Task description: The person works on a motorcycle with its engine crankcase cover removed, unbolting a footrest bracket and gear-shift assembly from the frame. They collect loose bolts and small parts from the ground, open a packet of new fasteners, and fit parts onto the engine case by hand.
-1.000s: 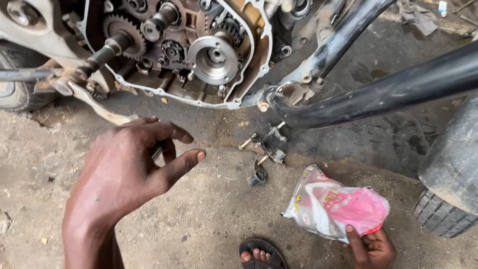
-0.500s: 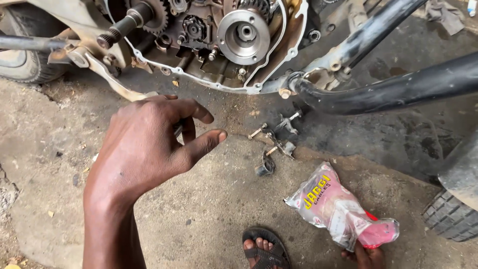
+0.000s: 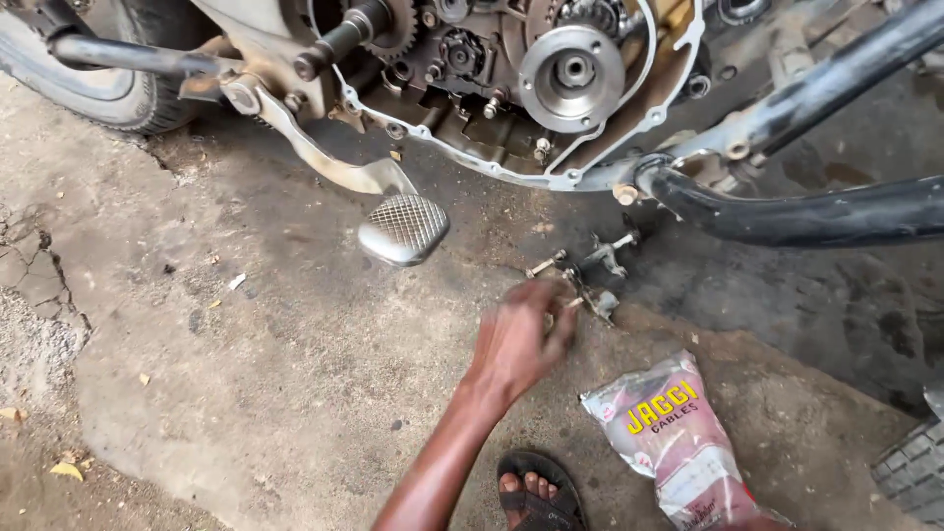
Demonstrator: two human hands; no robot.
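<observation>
Head view shows your left hand stretched out low over the oil-stained concrete floor, fingers curled and blurred as they reach the cluster of small grey metal bolts and brackets lying loose on the ground. Your fingertips seem to touch the nearest piece, but the blur hides whether they have closed on anything, so you cannot tell from this view if the hand grips or only brushes.

Your right hand is out of sight, below the bottom edge of the frame, near the pink-and-white printed plastic packet that lies on the floor just right of your forearm. Your foot in a dark sandal sits just below the left hand.

The little parts lie close under the open motorcycle engine case, with its bare gears and round silver clutch hub, and near the black frame tube. To their left hangs the ribbed silver brake pedal.

By their look, these pieces are light, hard and rigid, and probably greasy, so they may slip between bare fingers. Their shapes are irregular, with studs sticking out; pinching one by its shank or thickest body would likely give the surest hold. Being small and loose, they could scatter or roll across the gritty floor if nudged.
</observation>
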